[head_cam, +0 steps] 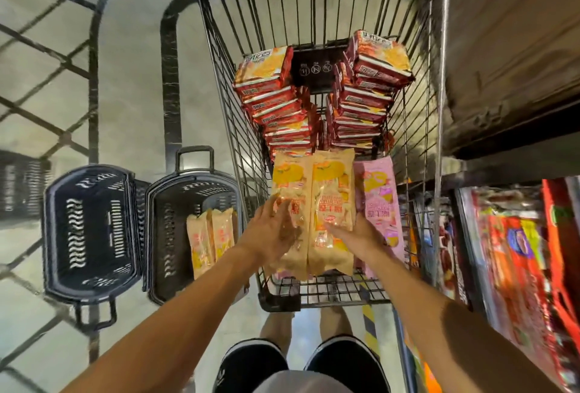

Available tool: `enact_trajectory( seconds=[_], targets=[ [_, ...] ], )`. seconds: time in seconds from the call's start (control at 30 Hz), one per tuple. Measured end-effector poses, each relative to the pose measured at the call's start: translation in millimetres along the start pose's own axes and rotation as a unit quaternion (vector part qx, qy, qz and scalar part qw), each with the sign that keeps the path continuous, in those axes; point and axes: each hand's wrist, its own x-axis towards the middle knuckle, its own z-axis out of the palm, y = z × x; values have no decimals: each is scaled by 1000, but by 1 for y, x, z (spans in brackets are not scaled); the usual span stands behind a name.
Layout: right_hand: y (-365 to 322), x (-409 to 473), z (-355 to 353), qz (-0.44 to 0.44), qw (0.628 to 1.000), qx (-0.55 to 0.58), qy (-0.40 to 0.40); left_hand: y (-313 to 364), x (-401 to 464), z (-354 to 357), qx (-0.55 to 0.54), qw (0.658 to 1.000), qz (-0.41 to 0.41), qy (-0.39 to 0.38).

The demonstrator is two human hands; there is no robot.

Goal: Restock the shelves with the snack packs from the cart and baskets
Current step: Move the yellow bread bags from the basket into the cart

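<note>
Orange packs (pixel 314 214): two side by side at the cart's near end, lifted between both hands.
Left hand (pixel 274 229): fingers spread, curled over the left pack.
Right hand (pixel 357 232): reaches under the right pack; grip partly hidden.
Pink pack (pixel 379 204): just right of these, in the cart (pixel 417 129).
Red packs (pixel 323 97): two stacks further in.
Baskets: right basket (pixel 166 235) holds two orange packs; left basket (pixel 91 229) beside it.
Shelf (pixel 518 235): right of cart, stocked.
</note>
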Motion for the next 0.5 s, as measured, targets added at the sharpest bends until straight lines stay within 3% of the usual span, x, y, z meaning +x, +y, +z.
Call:
enact_trajectory(
  seconds=[0.23,0.37,0.5],
  targets=[
    [9,-16,-11,0,996,86,30,5,18,2,-81,995,-50,18],
    [22,-20,-33,27,998,50,8,10,36,1,-233,959,-163,-25],
    [37,-24,-44,23,996,86,9,1,60,28,-321,930,-178,-25]
  ],
)
